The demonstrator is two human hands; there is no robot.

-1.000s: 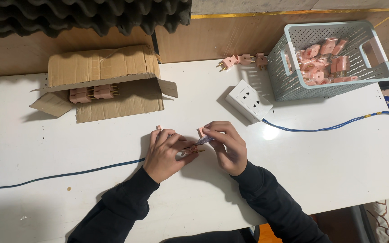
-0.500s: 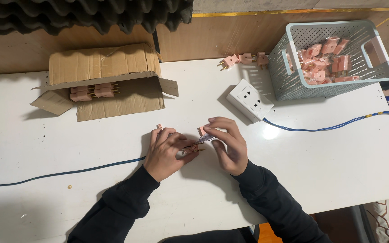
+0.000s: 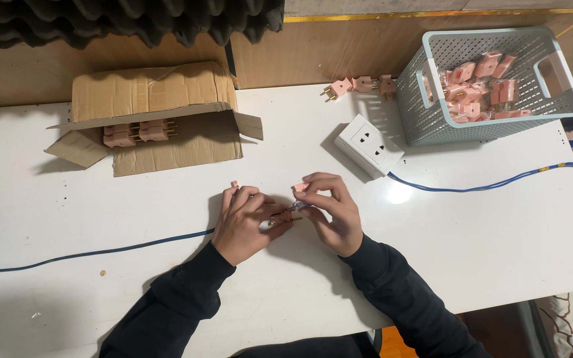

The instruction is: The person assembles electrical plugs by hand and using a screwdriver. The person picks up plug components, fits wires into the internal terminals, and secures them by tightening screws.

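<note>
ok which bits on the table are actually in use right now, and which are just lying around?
In use:
left hand
right hand
small pink plug part held between both
blue cable

Lying about:
cardboard box of pink plugs
basket of pink plugs
white socket
three loose plugs

Bright overhead light, sharp, slight glare

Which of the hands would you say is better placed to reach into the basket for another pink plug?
Probably the right hand: the basket of pink plugs stands on its side of the table, while the left hand lies farther away, nearer the cardboard box.
</note>
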